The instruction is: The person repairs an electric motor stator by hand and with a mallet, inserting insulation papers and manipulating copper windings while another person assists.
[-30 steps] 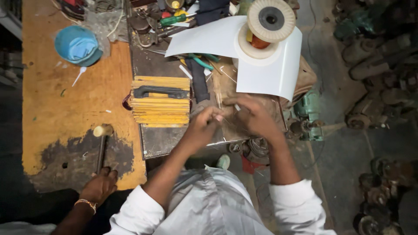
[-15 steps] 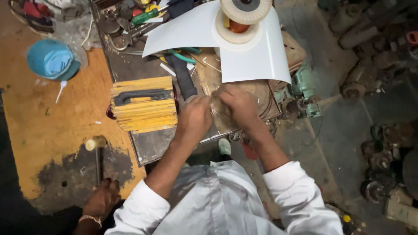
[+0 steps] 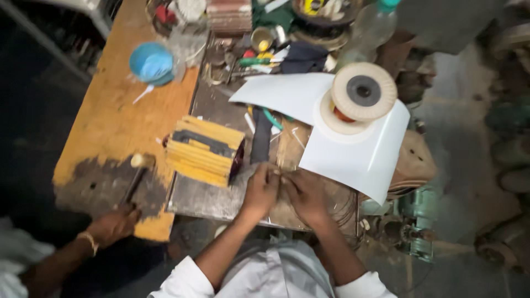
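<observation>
Cluttered metal bench (image 3: pixel 204 198). Left hand (image 3: pixel 261 190) and right hand (image 3: pixel 305 194) meet at near edge, fingers pinched on sth small, can't ID. Wire spool (image 3: pixel 359 96) sits far right on white sheet (image 3: pixel 353 157). Wound block (image 3: pixel 204 150) just left. Looks mid-job.

Workbench (image 3: pixel 110 127) — orange top, worn dark at the near edge; grey metal plate (image 3: pixel 210 193) alongside. On it: blue bowl (image 3: pixel 152 62), yellow block (image 3: pixel 204 150), white sheet (image 3: pixel 353 154), thread spool (image 3: pixel 361 91) — tool clutter behind.

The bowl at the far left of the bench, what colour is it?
The bowl is light blue, seen in the head view.
</observation>
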